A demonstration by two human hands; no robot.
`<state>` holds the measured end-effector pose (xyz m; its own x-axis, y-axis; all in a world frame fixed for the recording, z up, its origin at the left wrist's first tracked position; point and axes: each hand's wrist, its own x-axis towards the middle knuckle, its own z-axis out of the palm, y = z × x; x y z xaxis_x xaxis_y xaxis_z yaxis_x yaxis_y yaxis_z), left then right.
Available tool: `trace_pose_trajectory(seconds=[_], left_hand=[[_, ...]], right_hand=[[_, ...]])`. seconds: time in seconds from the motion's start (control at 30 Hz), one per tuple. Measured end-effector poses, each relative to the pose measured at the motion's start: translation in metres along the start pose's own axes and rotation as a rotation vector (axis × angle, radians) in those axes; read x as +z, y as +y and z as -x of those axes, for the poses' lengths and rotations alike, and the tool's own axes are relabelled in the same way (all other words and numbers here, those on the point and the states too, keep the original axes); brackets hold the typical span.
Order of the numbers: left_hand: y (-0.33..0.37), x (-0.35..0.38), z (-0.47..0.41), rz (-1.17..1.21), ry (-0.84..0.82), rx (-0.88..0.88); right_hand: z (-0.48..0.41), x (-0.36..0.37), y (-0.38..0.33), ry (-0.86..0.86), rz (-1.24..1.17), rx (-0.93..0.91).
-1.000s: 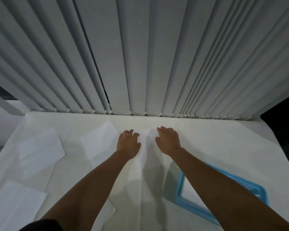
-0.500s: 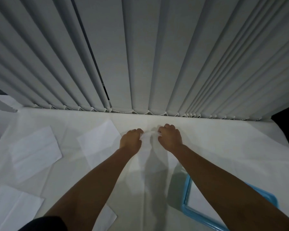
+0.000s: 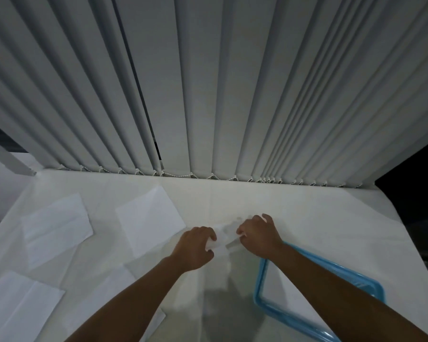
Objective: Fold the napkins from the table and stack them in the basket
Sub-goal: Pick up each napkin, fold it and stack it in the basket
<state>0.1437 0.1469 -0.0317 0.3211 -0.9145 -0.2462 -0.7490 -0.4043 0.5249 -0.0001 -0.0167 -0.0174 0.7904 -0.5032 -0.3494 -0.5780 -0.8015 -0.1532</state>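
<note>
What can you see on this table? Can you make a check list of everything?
Surface: white table, dimly lit.
Job's things: one napkin pinched between both hands; napkins lying flat at left, middle and near left; blue basket at right, under the right forearm.
Clutter: nothing seen.
Hands: left hand and right hand both gripping the napkin.
Cables: nothing seen.
Surroundings: vertical blinds behind the table.

- Grey vertical blinds [image 3: 208, 82] hang behind the table, linked at the bottom by a bead chain [image 3: 176, 174].
- A dark gap [image 3: 156, 144] shows between two slats.
</note>
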Motion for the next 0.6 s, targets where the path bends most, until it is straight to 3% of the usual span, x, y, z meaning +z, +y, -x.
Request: trace_pose_trajectory(seconds=[0.1, 0.3, 0.6], left_hand=[[0.009, 0.003, 0.007, -0.020, -0.028, -0.031], [0.009, 0.009, -0.010, -0.063, 0.049, -0.083], [0.010, 0.008, -0.045, -0.080, 0.063, -0.220]], right_hand=[[0.013, 0.002, -0.001, -0.064, 0.012, -0.013], [0.013, 0.011, -0.011, -0.031, 0.100, -0.069], [0.003, 0.011, -0.011, -0.055, 0.203, 0.002]])
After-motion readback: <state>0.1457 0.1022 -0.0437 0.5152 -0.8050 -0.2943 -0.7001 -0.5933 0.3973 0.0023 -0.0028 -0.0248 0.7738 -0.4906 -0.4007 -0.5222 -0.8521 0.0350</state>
